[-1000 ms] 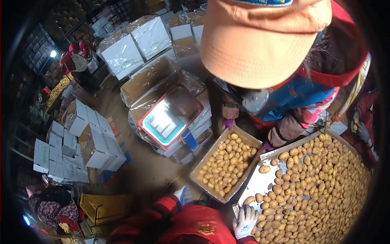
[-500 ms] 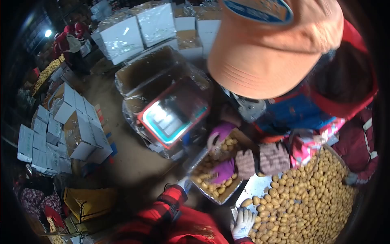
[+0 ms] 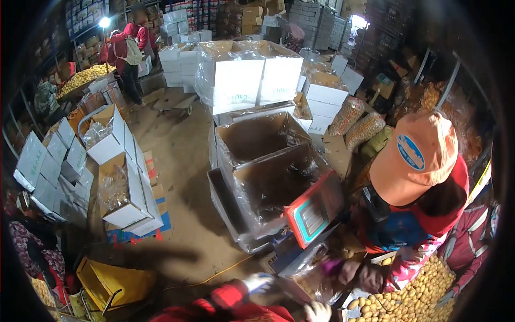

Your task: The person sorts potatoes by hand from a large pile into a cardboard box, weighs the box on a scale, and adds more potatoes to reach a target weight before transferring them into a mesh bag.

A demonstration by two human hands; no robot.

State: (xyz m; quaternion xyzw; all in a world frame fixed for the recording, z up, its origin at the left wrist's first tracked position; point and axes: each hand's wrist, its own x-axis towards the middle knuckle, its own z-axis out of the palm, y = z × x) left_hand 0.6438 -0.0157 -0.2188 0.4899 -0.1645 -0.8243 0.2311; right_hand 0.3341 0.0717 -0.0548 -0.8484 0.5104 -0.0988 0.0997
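Observation:
My left hand [image 3: 257, 283], in a white glove, is at the left end of a plastic-lined cardboard box [image 3: 294, 291]; motion smears its fingers. At the bottom edge, my right hand [image 3: 318, 311], also in a white glove, has its fingers curled at the near right corner of that box. The box's contents are mostly hidden by plastic and blur. A co-worker's purple-gloved hand [image 3: 332, 266] is over its far side. To the right lies a heap of potatoes [image 3: 413, 300].
A red-framed scale display [image 3: 314, 210] stands beyond the box, against large plastic-lined cartons [image 3: 263, 134]. The co-worker in an orange cap [image 3: 416, 155] leans in at the right. White cartons [image 3: 129, 193] and a yellow container [image 3: 115, 282] are at the left.
The view has risen and swung, showing more of the room. The co-worker's hands and the box now appear lower right. My right hand has moved from the potatoes' edge to the box.

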